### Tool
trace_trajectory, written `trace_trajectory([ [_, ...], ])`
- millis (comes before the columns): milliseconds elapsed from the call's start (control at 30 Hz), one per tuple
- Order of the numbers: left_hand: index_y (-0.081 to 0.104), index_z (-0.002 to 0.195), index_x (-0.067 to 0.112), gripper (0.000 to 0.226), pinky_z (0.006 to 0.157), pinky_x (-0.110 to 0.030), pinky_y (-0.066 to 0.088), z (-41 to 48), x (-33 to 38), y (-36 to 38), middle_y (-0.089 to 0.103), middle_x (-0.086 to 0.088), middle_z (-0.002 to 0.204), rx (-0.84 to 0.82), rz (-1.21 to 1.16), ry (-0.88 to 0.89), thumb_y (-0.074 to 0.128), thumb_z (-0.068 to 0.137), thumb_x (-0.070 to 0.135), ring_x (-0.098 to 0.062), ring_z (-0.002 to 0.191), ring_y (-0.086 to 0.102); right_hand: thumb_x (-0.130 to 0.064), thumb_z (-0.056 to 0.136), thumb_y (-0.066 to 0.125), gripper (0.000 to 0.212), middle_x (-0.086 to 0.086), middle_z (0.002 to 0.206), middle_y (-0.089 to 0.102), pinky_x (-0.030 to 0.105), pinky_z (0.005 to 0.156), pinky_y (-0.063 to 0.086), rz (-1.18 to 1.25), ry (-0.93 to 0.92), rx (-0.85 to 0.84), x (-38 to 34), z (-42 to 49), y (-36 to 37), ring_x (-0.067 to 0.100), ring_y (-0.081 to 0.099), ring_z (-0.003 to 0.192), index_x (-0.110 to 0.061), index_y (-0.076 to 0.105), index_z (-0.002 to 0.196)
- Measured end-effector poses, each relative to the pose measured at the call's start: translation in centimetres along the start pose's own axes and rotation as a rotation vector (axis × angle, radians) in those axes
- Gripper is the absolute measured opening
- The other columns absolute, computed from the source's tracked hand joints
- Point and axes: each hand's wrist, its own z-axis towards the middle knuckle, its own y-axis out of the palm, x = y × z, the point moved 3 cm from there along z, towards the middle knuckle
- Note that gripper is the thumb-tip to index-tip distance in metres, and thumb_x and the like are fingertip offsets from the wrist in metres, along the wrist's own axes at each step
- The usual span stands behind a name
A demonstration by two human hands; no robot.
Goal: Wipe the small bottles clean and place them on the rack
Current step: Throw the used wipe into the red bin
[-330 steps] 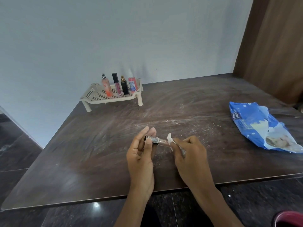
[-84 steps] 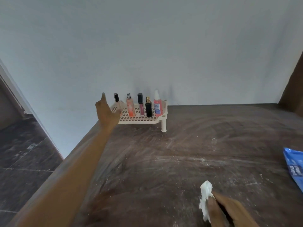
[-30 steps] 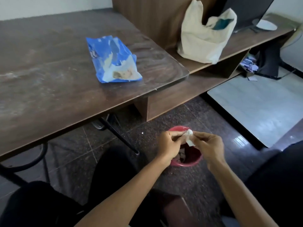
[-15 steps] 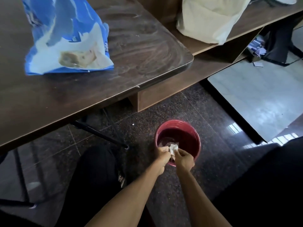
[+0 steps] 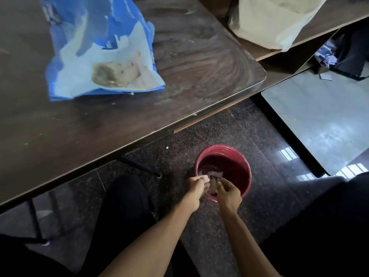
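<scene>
Dark table (image 5: 199, 76): blue wipes pack (image 5: 103, 56); red bucket (image 5: 244, 182) on floor.

Left hand (image 5: 196, 185), right hand (image 5: 227, 191) loosely curled

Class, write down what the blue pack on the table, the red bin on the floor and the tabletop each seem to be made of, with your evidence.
Blue pack: thin glossy plastic film; it crinkles and shines.
Red bin: probably moulded plastic; smooth, even red wall with a rounded rim.
Tabletop: dark wood grain, likely laminate or veneer; semi-gloss, with dusty smears.
</scene>
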Motion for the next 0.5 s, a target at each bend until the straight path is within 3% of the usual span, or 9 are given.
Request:
trace_trajectory([
  [100,0.072,0.103,0.013,0.018,0.099,-0.038,0.054,-2.9,1.4,-0.6,0.075,-0.004,0.097,0.015,0.081,0.116,0.056,0.097,0.016,-0.023,0.104,0.07,-0.02,0.095,0.056,0.032,0.007,0.118,0.067,0.021,0.083,0.043,-0.082,-0.135,-0.121,-2.4,-3.1,-0.6,0.018,0.062,0.106,-0.007,0.061,0.123],
  [167,0.074,0.108,0.015,0.026,0.102,-0.039,0.052,-6.2,3.1,-1.3,0.075,-0.005,0.111,0.048,0.299,0.306,0.053,0.099,0.027,-0.022,0.111,0.068,-0.023,0.096,0.054,0.043,0.007,0.13,0.06,0.02,0.091,0.039,-0.2,-0.266,-0.197,-4.2,-5.2,-1.3,0.019,0.055,0.12,-0.006,0.051,0.135],
  [233,0.066,0.127,0.015,0.035,0.105,-0.034,0.049,-10.2,4.4,-2.3,0.068,-0.002,0.128,0.067,0.464,0.49,0.049,0.101,0.03,-0.017,0.12,0.063,-0.024,0.096,0.052,0.05,0.009,0.142,0.049,0.027,0.104,0.035,-0.338,-0.415,-0.231,-6.4,-7.8,-2.4,0.021,0.044,0.132,-0.007,0.041,0.142],
  [300,0.06,0.135,0.016,0.038,0.108,-0.027,0.045,-14.7,5.4,-3.7,0.064,0.0,0.136,0.053,0.53,0.671,0.049,0.102,0.031,-0.011,0.126,0.059,-0.023,0.097,0.049,0.051,0.008,0.149,0.04,0.033,0.111,0.029,-0.435,-0.579,-0.21,-8.6,-11.1,-3.7,0.021,0.035,0.138,-0.011,0.038,0.145],
  [400,0.059,0.137,0.017,0.038,0.112,-0.018,0.038,-21.9,6.3,-7.2,0.059,0.006,0.142,0.125,0.587,1.025,0.052,0.101,0.03,0.001,0.132,0.05,-0.021,0.096,0.047,0.048,0.001,0.149,0.038,0.03,0.111,0.022,-0.508,-0.861,-0.12,-12.2,-17.5,-5.7,0.018,0.027,0.14,-0.016,0.041,0.144],
  [500,0.059,0.137,0.015,0.041,0.113,-0.017,0.034,-29.0,7.4,-11.5,0.053,0.007,0.147,0.242,0.543,1.341,0.054,0.099,0.031,0.004,0.137,0.044,-0.027,0.095,0.04,0.047,-0.001,0.145,0.041,0.029,0.105,0.027,-0.425,-1.098,-0.034,-16.0,-24.4,-6.7,0.015,0.03,0.135,-0.017,0.045,0.141],
])
